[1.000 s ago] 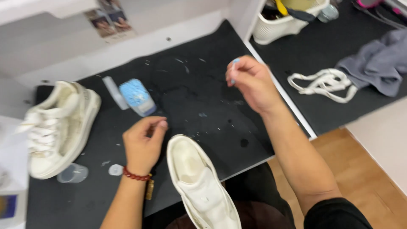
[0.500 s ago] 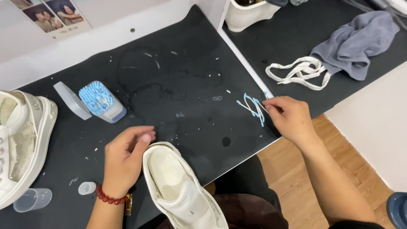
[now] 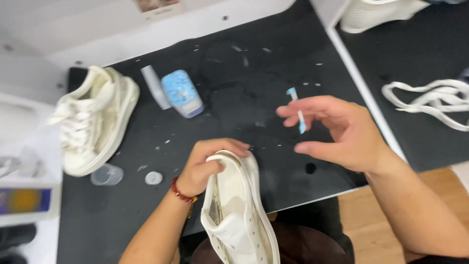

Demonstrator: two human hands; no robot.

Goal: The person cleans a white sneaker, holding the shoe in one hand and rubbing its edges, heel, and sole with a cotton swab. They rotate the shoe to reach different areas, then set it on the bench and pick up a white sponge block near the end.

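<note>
Your left hand [image 3: 207, 168] is clamped on the toe end of a white unlaced sneaker [image 3: 237, 215], fingers curled over its rim, the shoe tilted with its opening up and its heel hanging off the near edge of the black counter [image 3: 244, 88] toward your lap. A red bead bracelet [image 3: 181, 192] sits on that wrist. Your right hand [image 3: 337, 134] hovers above the counter, just right of the shoe, its thumb and fingers loosely apart, with a thin blue-and-white strip [image 3: 298, 113] pinched between two fingers. Further back lies a blue scrub brush [image 3: 181, 93], bristles up. A second white sneaker [image 3: 93, 120], laced, lies at the far left, with a small clear cup [image 3: 106, 175] and a white cap [image 3: 153, 178] near it. Loose white laces [image 3: 430, 100] lie well to the right.
</note>
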